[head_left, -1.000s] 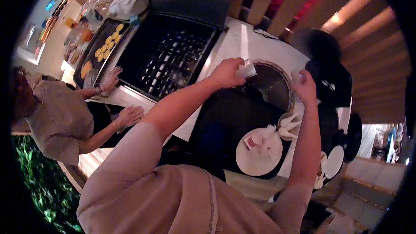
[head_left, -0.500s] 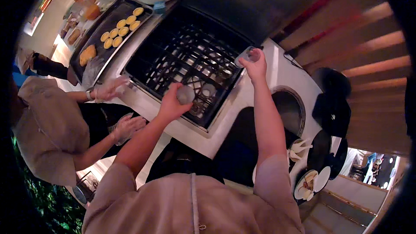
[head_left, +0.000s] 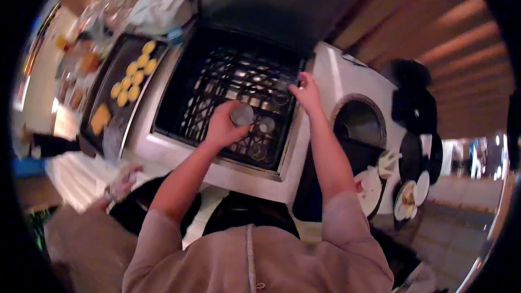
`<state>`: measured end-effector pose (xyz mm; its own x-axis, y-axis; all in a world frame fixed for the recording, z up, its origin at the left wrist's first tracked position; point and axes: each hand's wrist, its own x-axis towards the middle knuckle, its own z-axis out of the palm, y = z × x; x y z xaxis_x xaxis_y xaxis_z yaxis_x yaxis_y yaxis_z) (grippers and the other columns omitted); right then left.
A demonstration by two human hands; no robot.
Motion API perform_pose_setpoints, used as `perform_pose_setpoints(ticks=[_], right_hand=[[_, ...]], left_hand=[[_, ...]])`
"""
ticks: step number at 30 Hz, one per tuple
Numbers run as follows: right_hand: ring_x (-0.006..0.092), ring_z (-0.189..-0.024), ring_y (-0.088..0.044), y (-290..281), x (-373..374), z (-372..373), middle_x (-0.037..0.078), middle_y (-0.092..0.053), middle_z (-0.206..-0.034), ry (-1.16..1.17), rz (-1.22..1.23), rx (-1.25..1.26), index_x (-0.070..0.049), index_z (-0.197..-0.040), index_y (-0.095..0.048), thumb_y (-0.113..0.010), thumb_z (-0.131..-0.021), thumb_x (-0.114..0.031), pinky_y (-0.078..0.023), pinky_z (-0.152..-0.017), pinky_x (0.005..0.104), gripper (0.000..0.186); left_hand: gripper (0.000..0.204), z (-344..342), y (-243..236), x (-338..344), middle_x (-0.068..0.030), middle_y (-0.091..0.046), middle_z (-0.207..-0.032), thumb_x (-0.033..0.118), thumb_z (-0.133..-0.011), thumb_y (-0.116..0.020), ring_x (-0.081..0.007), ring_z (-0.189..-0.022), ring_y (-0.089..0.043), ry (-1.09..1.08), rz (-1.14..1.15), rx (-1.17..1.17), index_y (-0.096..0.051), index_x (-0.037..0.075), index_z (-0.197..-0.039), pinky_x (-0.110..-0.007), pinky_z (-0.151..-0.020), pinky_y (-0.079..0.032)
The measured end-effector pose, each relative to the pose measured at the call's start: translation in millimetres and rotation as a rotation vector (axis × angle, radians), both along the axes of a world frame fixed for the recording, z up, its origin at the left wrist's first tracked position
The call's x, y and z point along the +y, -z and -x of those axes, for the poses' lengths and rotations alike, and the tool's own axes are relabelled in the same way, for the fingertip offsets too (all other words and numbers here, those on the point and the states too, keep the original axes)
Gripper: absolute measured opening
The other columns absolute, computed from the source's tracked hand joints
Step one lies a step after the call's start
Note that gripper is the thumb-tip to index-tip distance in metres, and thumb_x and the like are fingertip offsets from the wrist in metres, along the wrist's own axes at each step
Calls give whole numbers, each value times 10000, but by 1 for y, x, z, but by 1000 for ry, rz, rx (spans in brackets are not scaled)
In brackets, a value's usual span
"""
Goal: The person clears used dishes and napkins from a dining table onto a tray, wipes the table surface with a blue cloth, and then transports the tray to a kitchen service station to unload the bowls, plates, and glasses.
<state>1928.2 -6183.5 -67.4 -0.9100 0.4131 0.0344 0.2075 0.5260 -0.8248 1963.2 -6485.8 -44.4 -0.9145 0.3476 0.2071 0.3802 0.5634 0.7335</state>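
My left hand (head_left: 223,126) is wrapped round a clear glass (head_left: 242,115), holding it over a black gridded rack (head_left: 187,122). Several clear glasses stand in the rack's openings, one of them a glass (head_left: 266,125) just right of the held one. At the rack's right edge, my right hand (head_left: 307,97) has its thumb and fingers curled at a second clear glass (head_left: 282,86), faint against the dark grid. Blur hides exactly how those fingertips meet it.
Left of the rack, a dark baking tray (head_left: 97,97) carries yellow tarts (head_left: 133,80) and a golden pastry (head_left: 100,119). A co-worker's gloved hand (head_left: 124,180) is at lower left. Right, a round counter opening (head_left: 361,119) and plates with food scraps (head_left: 406,201).
The view has shifted. My right hand has brought its glass down from the counter side to the rack's edge. My left hand still holds its glass; the co-worker has drawn back toward lower left.
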Motion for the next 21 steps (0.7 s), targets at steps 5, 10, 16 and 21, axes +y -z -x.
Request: perform_pose_setpoints(ticks=[5, 10, 16, 21], right_hand=[[93, -831, -597, -43, 1, -199, 8, -647, -942, 13, 546, -4, -44, -1208, -556, -686, -878, -98, -512, -776, 269, 359], [87, -839, -589, -104, -28, -377, 3, -640, -911, 183, 554, -321, -53, -1182, -586, -715, -860, -129, -498, -755, 249, 354], [116, -845, -608, -99, -88, -526, 32, -641, -910, 925, 596, -159, -60, -1174, -590, -697, -870, -121, -496, -750, 256, 328], [125, -833, -610, -68, -109, -565, 31, -642, -906, 1084, 649, -146, -53, -1170, -589, -694, -873, -129, -497, -763, 259, 324]], left_hand=[[587, 97, -39, 115, -151, -658, -1069, 232, -644, -803, -353, -1014, -638, 117, -175, -14, -533, 85, -1144, -397, -866, -506], [757, 234, 33, 177, -156, -622, -1216, 257, -632, -813, -317, -1142, -595, 141, -89, 72, -500, 13, -1277, -395, -991, -448], [693, 213, 24, 252, -176, -631, -1201, 313, -627, -785, -330, -1138, -596, 156, 251, -10, -551, 64, -1230, -435, -939, -479], [732, 182, 41, 257, -187, -616, -1219, 434, -625, -770, -373, -1146, -572, 216, 665, 13, -577, 86, -1239, -450, -937, -484]])
